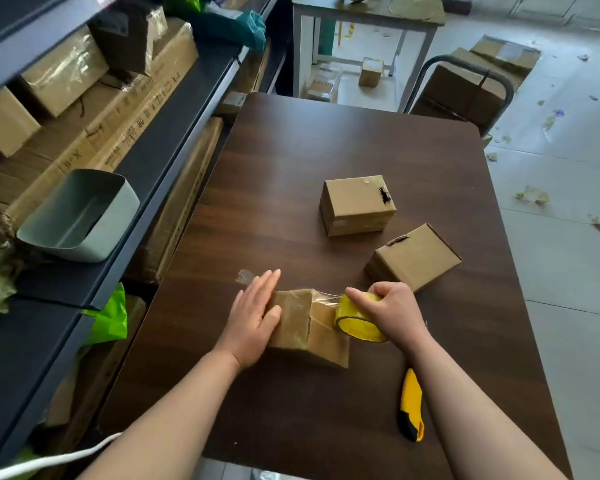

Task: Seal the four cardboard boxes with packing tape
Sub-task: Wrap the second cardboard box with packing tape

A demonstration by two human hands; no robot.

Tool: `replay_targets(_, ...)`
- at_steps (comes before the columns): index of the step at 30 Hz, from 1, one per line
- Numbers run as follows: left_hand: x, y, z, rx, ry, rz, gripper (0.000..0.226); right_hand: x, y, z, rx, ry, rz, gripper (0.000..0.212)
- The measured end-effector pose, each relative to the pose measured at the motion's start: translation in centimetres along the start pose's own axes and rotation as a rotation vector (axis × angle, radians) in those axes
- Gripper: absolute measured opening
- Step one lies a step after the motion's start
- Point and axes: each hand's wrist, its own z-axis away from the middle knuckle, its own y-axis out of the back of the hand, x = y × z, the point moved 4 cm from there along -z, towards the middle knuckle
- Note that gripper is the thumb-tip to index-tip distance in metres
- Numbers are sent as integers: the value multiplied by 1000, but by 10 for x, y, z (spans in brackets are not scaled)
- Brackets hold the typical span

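Note:
A small cardboard box (312, 329) lies near the front of the dark wooden table (291, 168). My left hand (253, 317) presses flat on the box's left side, fingers extended. My right hand (392, 313) grips a yellow-cored roll of clear packing tape (355, 323) at the box's right edge. A strip of tape stretches from the roll across the box top. Two more cardboard boxes sit farther back: one upright (357, 206) with a dark torn spot, one tilted (414, 258) to the right.
A yellow and black utility knife (411, 407) lies on the table by my right forearm. A scrap of clear tape (245, 276) sticks to the table beyond my left hand. Shelving with boxes and a grey bin (80, 216) runs along the left. A cart with boxes (465, 88) stands behind the table.

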Motion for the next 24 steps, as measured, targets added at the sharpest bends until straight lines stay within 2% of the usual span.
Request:
replay_targets(3,14,-6,-2,-225,-151,-274,105,5,11,2,22,-33,41,49)
replay_targets(5,24,-9,-3,-280,-180,-408,124,1,22,2,44,-41,74,50)
replay_targets(9,48,-20,-4,-381,-290,-582,121,-22,49,1,63,12,187,51)
replay_targets(11,54,-26,-3,-330,-328,-584,115,-32,64,1,67,34,244,54)
replay_targets(14,54,-26,-6,-179,-171,-503,107,-42,83,3,92,39,309,55)
replay_targets(16,61,-22,-12,-86,-80,-589,106,-50,92,5,114,47,289,58)
replay_targets(20,75,-19,-19,-82,42,-901,100,-68,91,18,113,74,346,58)
replay_targets(24,76,-17,-22,-62,219,-895,101,-64,69,34,129,12,357,54)
